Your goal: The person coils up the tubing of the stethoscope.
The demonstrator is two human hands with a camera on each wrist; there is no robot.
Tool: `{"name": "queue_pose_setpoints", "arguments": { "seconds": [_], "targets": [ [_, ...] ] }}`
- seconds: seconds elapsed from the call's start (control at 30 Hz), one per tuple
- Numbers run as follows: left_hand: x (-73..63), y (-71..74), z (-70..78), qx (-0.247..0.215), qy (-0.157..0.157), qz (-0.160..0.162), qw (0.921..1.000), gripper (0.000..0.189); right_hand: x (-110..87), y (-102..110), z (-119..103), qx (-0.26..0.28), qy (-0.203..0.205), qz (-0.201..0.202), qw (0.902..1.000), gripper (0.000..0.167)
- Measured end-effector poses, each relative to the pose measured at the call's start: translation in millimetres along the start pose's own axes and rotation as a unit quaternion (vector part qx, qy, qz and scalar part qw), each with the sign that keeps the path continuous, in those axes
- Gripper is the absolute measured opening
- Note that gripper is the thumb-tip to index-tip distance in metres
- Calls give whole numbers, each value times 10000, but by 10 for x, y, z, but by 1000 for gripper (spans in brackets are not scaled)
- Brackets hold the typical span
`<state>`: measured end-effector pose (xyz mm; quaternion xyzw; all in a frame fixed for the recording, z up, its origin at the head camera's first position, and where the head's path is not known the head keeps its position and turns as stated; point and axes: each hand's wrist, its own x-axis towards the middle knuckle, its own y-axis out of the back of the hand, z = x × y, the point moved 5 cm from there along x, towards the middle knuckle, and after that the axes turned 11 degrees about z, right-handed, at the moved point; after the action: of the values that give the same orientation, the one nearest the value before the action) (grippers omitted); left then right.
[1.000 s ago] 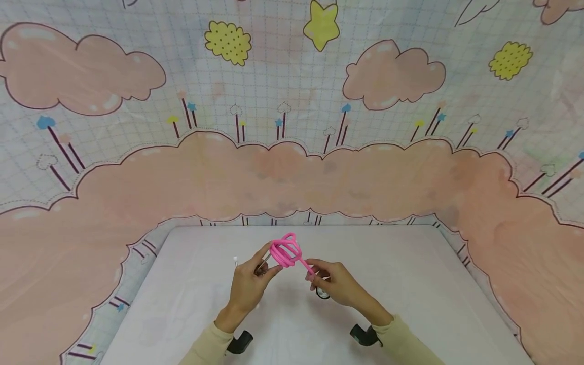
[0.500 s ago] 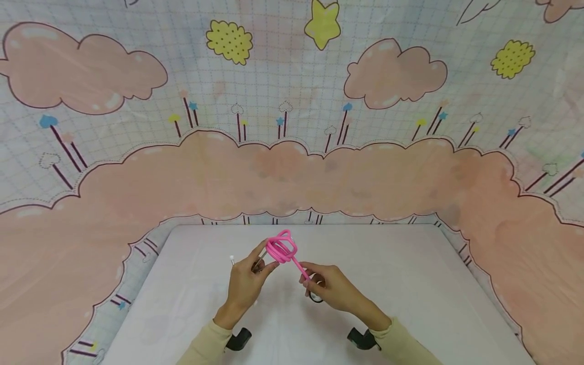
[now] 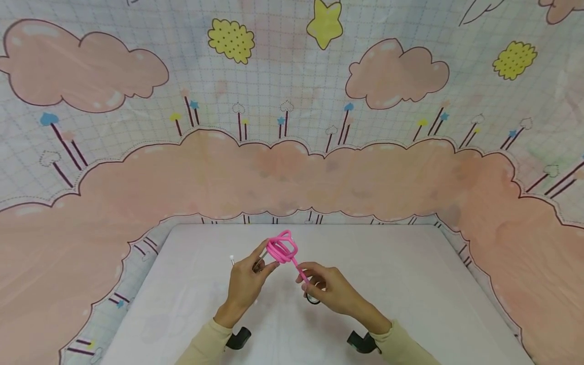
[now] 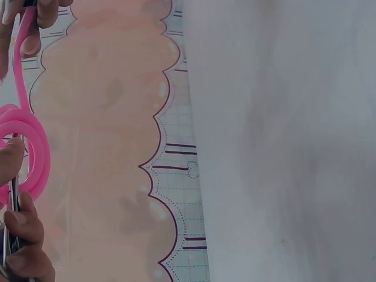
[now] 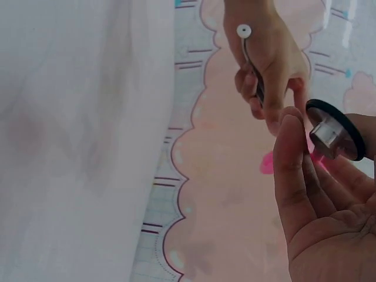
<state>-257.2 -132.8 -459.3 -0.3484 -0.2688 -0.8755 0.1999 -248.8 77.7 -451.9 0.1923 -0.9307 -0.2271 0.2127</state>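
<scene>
A pink stethoscope (image 3: 276,252) is held up over the table between both hands, its tubing wound into a coil. My left hand (image 3: 244,286) grips the coil, thumb and fingers on either side, together with the metal ear tubes (image 4: 14,191). One white ear tip (image 5: 244,30) sticks out behind that hand. My right hand (image 3: 335,289) pinches the straight end of the tubing, which runs down from the coil. Beside its fingers is the chest piece (image 5: 324,138), silver with a black rim, also partly seen in the head view.
Below the hands lies a white tabletop (image 3: 410,274). A cloth backdrop (image 3: 283,177) printed with clouds and stars surrounds its back and sides. Black wrist-worn devices (image 3: 239,338) hang under both forearms.
Both hands have shifted slightly left with the stethoscope. My right hand has also dropped a little, bringing the tubing's end and chest piece down and left.
</scene>
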Motion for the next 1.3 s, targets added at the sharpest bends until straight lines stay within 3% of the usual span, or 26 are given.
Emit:
{"name": "queue_pose_setpoints", "arguments": {
  "seconds": [0.17,0.43,0.8,1.0,1.13,1.3],
  "targets": [
    [4,-22,21,32,-64,-32,10000,63,-6,-4,-5,37,86,-15,10000,26],
    [-7,-52,43,103,-174,-32,9998,63,-9,-37,-65,576,366,-259,9973,32],
    [-31,-78,44,180,-207,-82,9996,65,15,-40,-94,-158,496,344,9981,29],
    [-56,-97,59,275,-383,1,9989,65,28,-44,-94,-61,561,789,9953,17],
    [-68,-112,84,330,-576,83,9978,64,37,-46,-95,-63,311,983,9947,13],
    [-77,-133,98,336,-711,132,9968,64,41,4,-268,-1,251,1135,9932,10]
  ]
}}
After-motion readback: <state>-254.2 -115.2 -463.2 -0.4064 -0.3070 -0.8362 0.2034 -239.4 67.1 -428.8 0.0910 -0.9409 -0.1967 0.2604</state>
